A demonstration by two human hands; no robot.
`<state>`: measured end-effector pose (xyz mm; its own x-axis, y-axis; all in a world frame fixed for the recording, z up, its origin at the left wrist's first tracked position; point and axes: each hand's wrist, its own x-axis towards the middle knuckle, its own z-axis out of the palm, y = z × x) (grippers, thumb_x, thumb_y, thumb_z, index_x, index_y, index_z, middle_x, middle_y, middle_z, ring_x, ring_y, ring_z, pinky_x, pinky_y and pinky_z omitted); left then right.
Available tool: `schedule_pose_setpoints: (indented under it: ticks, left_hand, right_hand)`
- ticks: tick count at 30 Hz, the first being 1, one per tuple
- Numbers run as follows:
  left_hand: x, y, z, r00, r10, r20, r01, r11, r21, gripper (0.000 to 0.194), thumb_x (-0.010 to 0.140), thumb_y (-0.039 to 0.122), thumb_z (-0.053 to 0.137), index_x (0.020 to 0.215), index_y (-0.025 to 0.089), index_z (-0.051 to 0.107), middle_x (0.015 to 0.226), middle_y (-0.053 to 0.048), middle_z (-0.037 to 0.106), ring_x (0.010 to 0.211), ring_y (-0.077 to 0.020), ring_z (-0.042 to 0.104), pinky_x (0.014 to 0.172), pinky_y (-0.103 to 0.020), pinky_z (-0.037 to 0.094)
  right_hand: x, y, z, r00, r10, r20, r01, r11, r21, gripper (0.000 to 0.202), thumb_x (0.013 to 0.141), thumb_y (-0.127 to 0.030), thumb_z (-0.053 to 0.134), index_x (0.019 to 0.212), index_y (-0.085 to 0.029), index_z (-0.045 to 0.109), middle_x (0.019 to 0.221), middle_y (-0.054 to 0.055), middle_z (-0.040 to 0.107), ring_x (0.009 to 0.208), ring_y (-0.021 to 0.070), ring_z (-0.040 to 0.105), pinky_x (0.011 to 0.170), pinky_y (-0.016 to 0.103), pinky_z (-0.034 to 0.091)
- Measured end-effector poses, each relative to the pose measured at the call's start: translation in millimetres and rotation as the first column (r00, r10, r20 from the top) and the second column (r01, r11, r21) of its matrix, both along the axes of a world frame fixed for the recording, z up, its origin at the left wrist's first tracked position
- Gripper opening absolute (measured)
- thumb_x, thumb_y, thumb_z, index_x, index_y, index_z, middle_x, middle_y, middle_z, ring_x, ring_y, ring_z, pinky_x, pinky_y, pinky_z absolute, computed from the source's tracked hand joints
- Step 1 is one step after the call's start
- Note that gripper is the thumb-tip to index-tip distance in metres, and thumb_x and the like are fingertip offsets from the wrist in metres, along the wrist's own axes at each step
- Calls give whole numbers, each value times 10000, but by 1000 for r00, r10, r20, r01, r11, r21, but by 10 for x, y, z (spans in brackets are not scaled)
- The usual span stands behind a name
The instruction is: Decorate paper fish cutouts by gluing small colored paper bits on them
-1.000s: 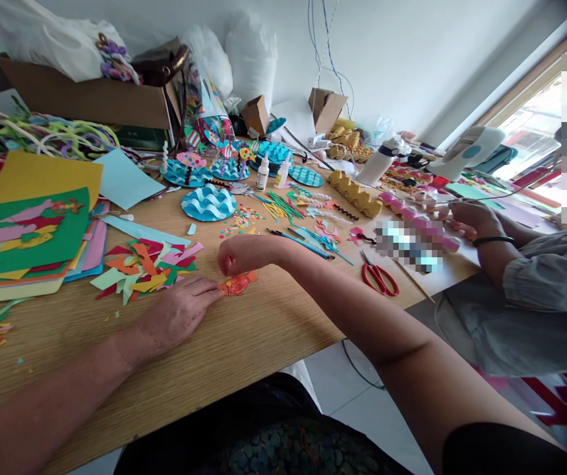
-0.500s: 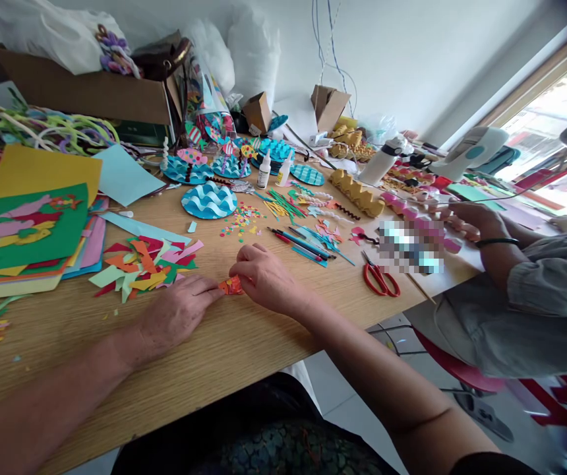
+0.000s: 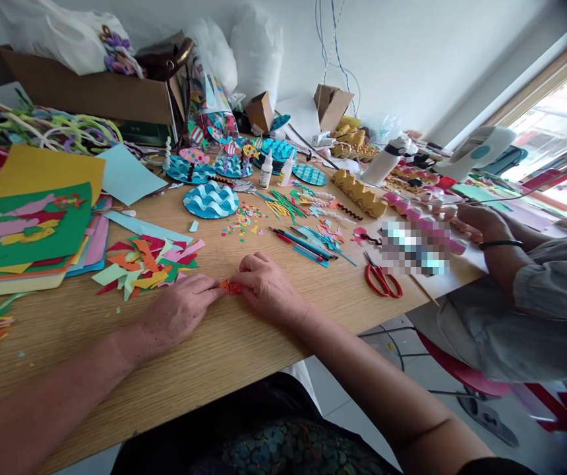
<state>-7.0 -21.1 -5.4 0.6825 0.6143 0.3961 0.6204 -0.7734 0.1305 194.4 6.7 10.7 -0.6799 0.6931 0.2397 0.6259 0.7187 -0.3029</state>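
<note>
A small orange-red paper piece [image 3: 229,287], perhaps a fish with dark marks, lies on the table between my hands. Stretched flat on the wood, my left hand [image 3: 179,309] rests its fingertips on the piece's left edge. My right hand [image 3: 269,289] is closed, thumb and forefinger pinched together against the right end. Anything tiny inside that pinch is hidden. Just behind my left hand is a heap of coloured paper scraps [image 3: 152,267]. Beyond my right hand lie several pens [image 3: 303,245] and scattered round paper dots [image 3: 244,221].
Red-handled scissors [image 3: 383,280] and a thin stick [image 3: 424,289] lie to the right. Two glue bottles [image 3: 266,170] stand behind blue wavy discs [image 3: 210,200]. Paper sheets [image 3: 78,214] are stacked at left. Another person's hand [image 3: 484,224] works at the right.
My right hand's fingertips have come down onto the right end of the orange-red piece, covering more of it. My left hand stays in place. The view has shifted slightly.
</note>
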Motion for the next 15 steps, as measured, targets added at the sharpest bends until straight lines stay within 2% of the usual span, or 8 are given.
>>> schedule_pose_setpoints:
  ticks: [15]
  left_hand:
    - [12,-4,30,1000,10,-22,-10,1000,-18,358,811,35,353,1002,161,629,918,-73,634,869,-187,575,790,-335,484]
  right_hand:
    - [-16,7,38,999,10,50,-8,999,-38,228,829,-169,469,836,-203,694,824,64,548,803,152,449,746,262,359]
